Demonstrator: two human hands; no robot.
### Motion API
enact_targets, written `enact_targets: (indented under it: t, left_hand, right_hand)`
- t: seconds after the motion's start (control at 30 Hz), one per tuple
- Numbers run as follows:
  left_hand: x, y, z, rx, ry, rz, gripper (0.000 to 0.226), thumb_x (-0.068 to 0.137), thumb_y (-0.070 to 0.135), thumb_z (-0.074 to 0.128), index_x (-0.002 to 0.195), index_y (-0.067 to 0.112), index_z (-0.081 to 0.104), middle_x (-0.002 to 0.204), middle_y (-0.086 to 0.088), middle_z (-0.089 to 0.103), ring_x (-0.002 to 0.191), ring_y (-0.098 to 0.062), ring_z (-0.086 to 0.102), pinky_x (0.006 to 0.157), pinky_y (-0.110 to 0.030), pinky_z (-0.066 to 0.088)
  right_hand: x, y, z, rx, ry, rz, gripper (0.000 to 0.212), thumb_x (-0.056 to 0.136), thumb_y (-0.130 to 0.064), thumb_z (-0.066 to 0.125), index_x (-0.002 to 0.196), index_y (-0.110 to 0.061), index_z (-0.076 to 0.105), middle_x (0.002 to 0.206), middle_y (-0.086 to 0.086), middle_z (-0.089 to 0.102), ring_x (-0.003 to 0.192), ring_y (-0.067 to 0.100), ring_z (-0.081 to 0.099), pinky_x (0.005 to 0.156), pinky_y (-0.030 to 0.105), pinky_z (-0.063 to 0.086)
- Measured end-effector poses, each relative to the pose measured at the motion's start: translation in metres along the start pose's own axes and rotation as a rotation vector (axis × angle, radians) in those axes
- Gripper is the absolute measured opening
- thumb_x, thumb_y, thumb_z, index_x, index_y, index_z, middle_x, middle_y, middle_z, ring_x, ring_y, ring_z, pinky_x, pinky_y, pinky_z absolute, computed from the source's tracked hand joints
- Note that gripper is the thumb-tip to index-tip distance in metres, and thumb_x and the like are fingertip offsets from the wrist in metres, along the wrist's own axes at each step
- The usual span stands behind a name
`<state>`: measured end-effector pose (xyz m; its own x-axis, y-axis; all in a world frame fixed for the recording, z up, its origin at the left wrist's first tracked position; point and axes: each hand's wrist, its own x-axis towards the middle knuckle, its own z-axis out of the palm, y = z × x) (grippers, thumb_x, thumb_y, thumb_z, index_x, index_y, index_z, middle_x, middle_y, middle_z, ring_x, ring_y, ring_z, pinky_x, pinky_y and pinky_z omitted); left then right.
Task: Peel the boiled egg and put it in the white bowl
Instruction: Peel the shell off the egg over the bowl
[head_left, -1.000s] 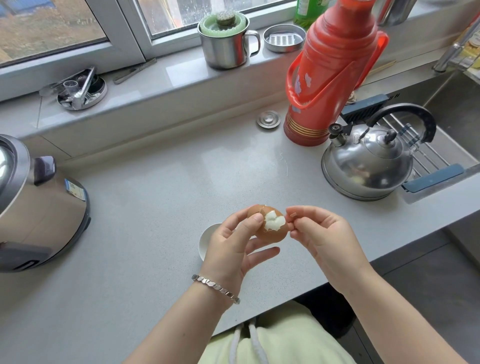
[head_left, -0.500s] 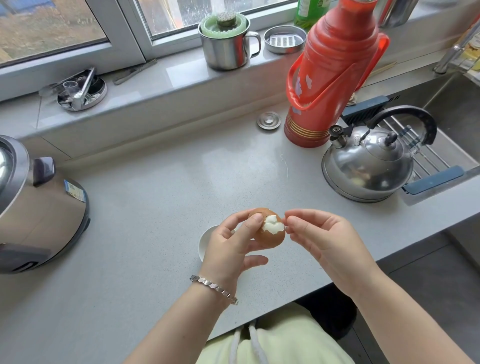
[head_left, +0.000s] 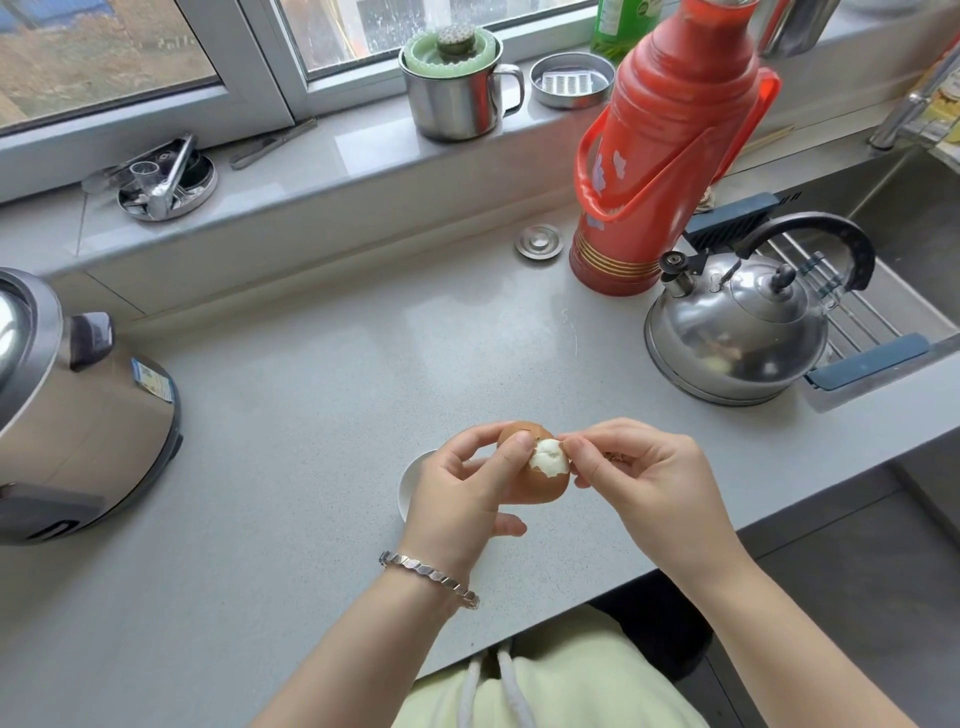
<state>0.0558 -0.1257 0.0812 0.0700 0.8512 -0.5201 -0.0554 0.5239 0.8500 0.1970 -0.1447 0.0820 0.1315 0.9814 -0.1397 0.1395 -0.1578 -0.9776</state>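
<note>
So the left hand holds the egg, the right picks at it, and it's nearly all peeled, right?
No: the head view shows the egg mostly in brown shell, only a small white patch bare. The left hand holds it; the right hand picks at it.

The right hand has closed the gap to the egg. Its fingertips, just clear of the shell a second ago, now pinch the broken shell edge at the right of the bared white patch. The left hand has curled its lower fingers further in under the egg. Both hands sit slightly lower over the surface.
</note>
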Motion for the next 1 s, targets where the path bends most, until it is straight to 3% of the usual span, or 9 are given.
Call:
enact_targets:
  t: [0.13, 0.3, 0.4, 0.53, 0.63, 0.8, 0.93, 1.0]
  left_hand:
    - [-0.002, 0.0, 0.002, -0.03, -0.016, -0.011, 0.016, 0.08, 0.024, 0.063, 0.094, 0.018, 0.068, 0.071, 0.004, 0.072, 0.068, -0.014, 0.069, 0.043, -0.02, 0.045]
    - [-0.003, 0.0, 0.003, -0.114, -0.043, -0.069, 0.014, 0.084, 0.022, 0.058, 0.094, 0.02, 0.068, 0.079, 0.0, 0.069, 0.066, -0.014, 0.065, 0.044, -0.02, 0.046]
    - [-0.003, -0.001, 0.002, -0.112, -0.064, -0.068, 0.016, 0.081, 0.024, 0.063, 0.096, 0.022, 0.068, 0.08, 0.0, 0.069, 0.067, -0.013, 0.064, 0.045, -0.02, 0.046]
    - [-0.003, -0.001, 0.003, -0.092, -0.069, -0.047, 0.021, 0.083, 0.024, 0.059, 0.104, 0.023, 0.063, 0.079, 0.0, 0.068, 0.064, -0.011, 0.064, 0.047, -0.021, 0.045]
    - [-0.002, -0.001, 0.003, -0.084, -0.07, -0.04, 0.01, 0.085, 0.023, 0.056, 0.094, 0.023, 0.061, 0.077, -0.001, 0.068, 0.063, -0.012, 0.064, 0.046, -0.021, 0.044]
    - [-0.001, 0.0, 0.005, -0.04, -0.067, -0.012, 0.009, 0.085, 0.023, 0.057, 0.091, 0.022, 0.064, 0.076, -0.001, 0.068, 0.062, -0.01, 0.064, 0.046, -0.021, 0.046]
    - [-0.001, 0.001, 0.006, -0.01, -0.066, 0.018, 0.009, 0.083, 0.021, 0.06, 0.09, 0.021, 0.065, 0.072, 0.002, 0.07, 0.061, -0.009, 0.066, 0.044, -0.021, 0.046]
    - [-0.002, 0.001, 0.007, 0.0, -0.048, 0.028, 0.008, 0.082, 0.021, 0.062, 0.089, 0.02, 0.065, 0.068, 0.003, 0.071, 0.062, -0.011, 0.067, 0.043, -0.021, 0.045]
  right_hand:
    - [0.0, 0.0, 0.005, 0.057, 0.089, 0.126, 0.017, 0.078, -0.008, 0.066, 0.064, -0.015, 0.07, 0.053, -0.007, 0.065, 0.05, 0.002, 0.056, 0.053, 0.011, 0.046]
    - [0.004, -0.002, 0.0, 0.502, 0.041, 0.378, 0.031, 0.083, 0.005, 0.051, 0.059, -0.01, 0.065, 0.059, 0.003, 0.065, 0.053, 0.008, 0.057, 0.053, 0.014, 0.05]
    - [0.004, -0.003, -0.004, 0.565, 0.019, 0.423, 0.031, 0.083, 0.012, 0.043, 0.066, -0.006, 0.063, 0.06, 0.005, 0.065, 0.052, 0.009, 0.057, 0.051, 0.014, 0.05]
    - [0.005, -0.001, -0.007, 0.625, 0.009, 0.462, 0.027, 0.085, 0.007, 0.041, 0.071, -0.003, 0.062, 0.057, 0.006, 0.063, 0.05, 0.011, 0.056, 0.047, 0.016, 0.049]
    - [0.006, 0.0, -0.009, 0.754, -0.055, 0.517, 0.014, 0.077, -0.013, 0.053, 0.073, -0.004, 0.063, 0.059, 0.005, 0.061, 0.05, 0.011, 0.056, 0.047, 0.017, 0.049]
    - [0.004, 0.001, -0.01, 0.436, -0.089, 0.373, 0.031, 0.058, -0.027, 0.07, 0.082, -0.008, 0.071, 0.064, -0.002, 0.067, 0.056, 0.006, 0.058, 0.055, 0.013, 0.05]
    - [0.003, -0.003, -0.011, 0.155, -0.061, 0.202, 0.008, 0.068, -0.018, 0.072, 0.076, -0.02, 0.075, 0.061, -0.007, 0.07, 0.053, 0.001, 0.057, 0.054, 0.011, 0.046]
    - [0.002, -0.001, -0.01, 0.002, -0.028, 0.082, 0.011, 0.074, -0.017, 0.07, 0.074, -0.027, 0.074, 0.067, -0.008, 0.069, 0.055, 0.002, 0.057, 0.055, 0.012, 0.045]
